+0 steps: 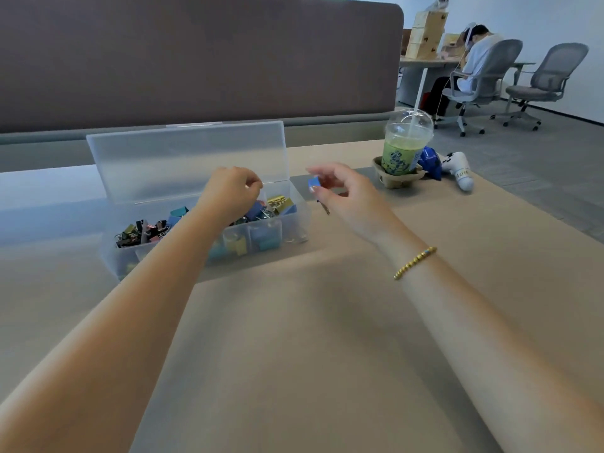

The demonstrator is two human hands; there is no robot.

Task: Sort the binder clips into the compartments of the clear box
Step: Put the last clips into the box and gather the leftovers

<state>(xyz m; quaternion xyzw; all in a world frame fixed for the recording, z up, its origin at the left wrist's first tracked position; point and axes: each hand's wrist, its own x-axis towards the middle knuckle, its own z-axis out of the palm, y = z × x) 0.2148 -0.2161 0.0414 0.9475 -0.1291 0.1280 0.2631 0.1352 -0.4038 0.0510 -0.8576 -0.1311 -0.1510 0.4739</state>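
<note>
On the tan desk mat (294,338): a clear box (183,253) is set left of centre, its hinged lid (186,158) stood open at the back.
Box contents: binder clips (143,232) in black, gold, blue and teal are seen heaped in the compartments; gold ones (279,201) lie in the far right section.
Left hand (230,194): it is held above the box, over the right-hand compartments, with fingers curled in toward the thumb; whether anything is pinched cannot be told.
Right hand (343,194): it is raised just right of the box, fingertips closed on a blue binder clip (313,184), whose wire handles hang below.
Right wrist: a gold bead bracelet (414,262) is worn.
Far right of the mat: an iced green drink (405,145) with a straw is seated in a cardboard holder (397,178); a blue packet (430,163) and a white controller (461,170) are laid beside it.
Background: a brown divider panel (196,53) is seen behind the desk, and a seated person (474,57) among office chairs beyond.
</note>
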